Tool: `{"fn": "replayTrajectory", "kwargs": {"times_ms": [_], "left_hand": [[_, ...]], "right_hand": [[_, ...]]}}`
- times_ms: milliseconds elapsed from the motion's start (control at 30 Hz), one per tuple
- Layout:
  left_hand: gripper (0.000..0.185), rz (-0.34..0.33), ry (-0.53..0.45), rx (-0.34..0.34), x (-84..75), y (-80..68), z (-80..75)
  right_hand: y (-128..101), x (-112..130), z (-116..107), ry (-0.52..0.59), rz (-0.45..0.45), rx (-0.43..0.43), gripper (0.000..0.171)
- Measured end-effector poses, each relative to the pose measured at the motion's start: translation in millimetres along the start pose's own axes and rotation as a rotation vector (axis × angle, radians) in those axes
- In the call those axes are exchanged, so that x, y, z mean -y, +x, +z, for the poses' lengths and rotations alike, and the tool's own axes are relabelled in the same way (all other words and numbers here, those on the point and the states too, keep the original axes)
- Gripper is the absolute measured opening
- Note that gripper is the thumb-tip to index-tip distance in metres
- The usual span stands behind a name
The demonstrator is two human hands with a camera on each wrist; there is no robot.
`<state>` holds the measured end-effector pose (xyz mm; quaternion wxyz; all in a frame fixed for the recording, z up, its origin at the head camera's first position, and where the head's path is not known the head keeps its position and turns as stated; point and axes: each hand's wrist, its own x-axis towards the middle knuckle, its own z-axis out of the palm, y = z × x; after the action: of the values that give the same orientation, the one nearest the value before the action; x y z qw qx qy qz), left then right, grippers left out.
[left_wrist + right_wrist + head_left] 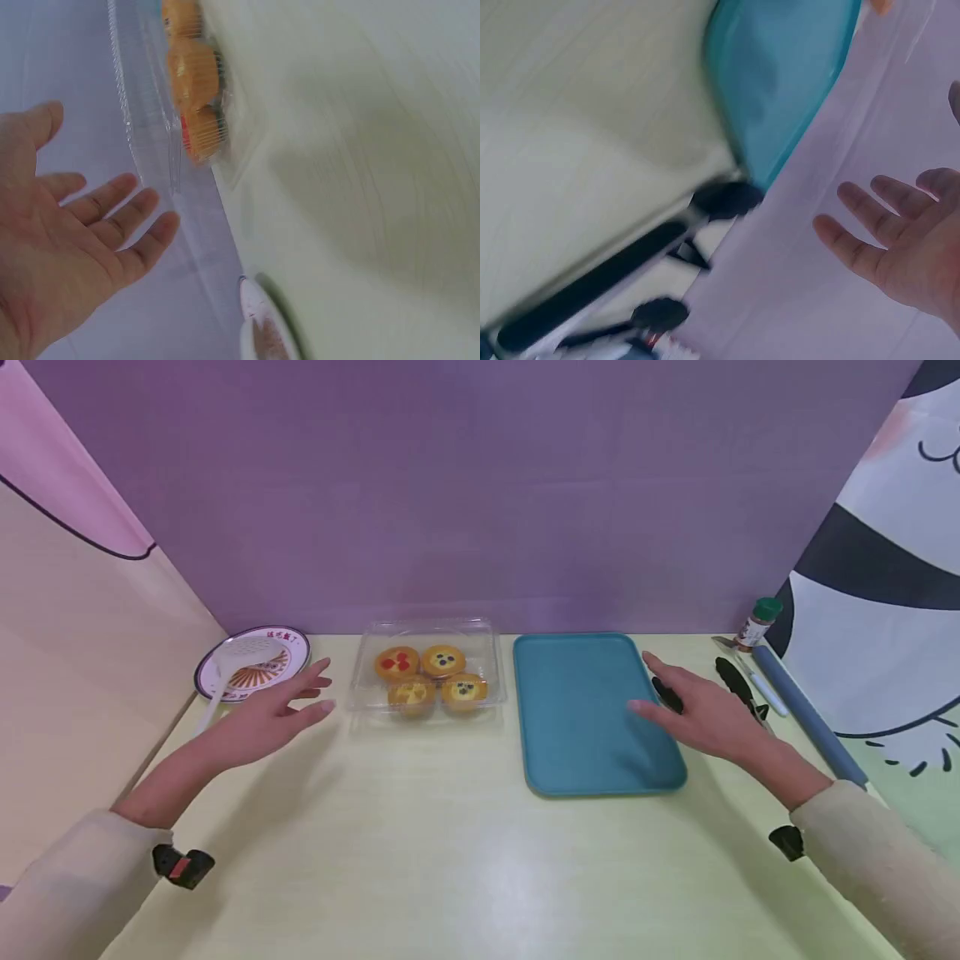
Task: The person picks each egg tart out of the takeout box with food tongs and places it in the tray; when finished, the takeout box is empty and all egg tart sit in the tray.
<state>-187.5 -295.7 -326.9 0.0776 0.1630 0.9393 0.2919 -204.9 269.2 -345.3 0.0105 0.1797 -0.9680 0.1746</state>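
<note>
My left hand (266, 722) hovers above the table with its fingers loosely extended, holding nothing. It is between a round patterned plate (300, 652) and a clear plastic box (491, 656) of several round pastries (442, 660). A white utensil with a broad perforated head (243, 653) lies on the plate. My right hand (701, 710), also empty with fingers extended, is over the right edge of a blue tray (585, 710). Black-tipped tongs (733, 681) lie beneath and beside it, partly hidden. In the right wrist view, the tongs (592, 289) lie beside the tray (787, 82).
A small jar with a green lid (767, 608) stands at the back right. Near it lie a knife with a pale handle (768, 693) and a long blue strip (810, 714) along the table's right edge. A purple backdrop (480, 502) rises behind the table.
</note>
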Motion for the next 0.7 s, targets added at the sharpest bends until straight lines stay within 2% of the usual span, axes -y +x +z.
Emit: {"fn": "replayTrajectory", "kwargs": {"times_ms": [133,267,433,567,700], "left_hand": [[0.067,-0.078,-0.194,0.021,11.2,10.1,-3.2],[0.067,-0.161,-0.362,0.086,26.5,21.0,-3.8],[0.063,-0.254,-0.475,0.205,40.8,34.8,-1.2],[0.056,-0.313,-0.562,0.305,44.5,43.7,5.8],[0.054,-0.341,-0.664,0.359,47.1,47.4,11.8]], "right_hand": [[7.4,21.6,12.8,0.105,-0.052,-0.031,0.068],[17.0,50.5,28.1,0.214,-0.1,-0.031,0.055],[30.0,93.4,44.9,0.272,-0.14,-0.023,0.05],[39.4,124.2,56.3,0.271,-0.155,0.007,0.05],[49.6,149.0,68.1,0.267,-0.201,0.002,0.048]]}}
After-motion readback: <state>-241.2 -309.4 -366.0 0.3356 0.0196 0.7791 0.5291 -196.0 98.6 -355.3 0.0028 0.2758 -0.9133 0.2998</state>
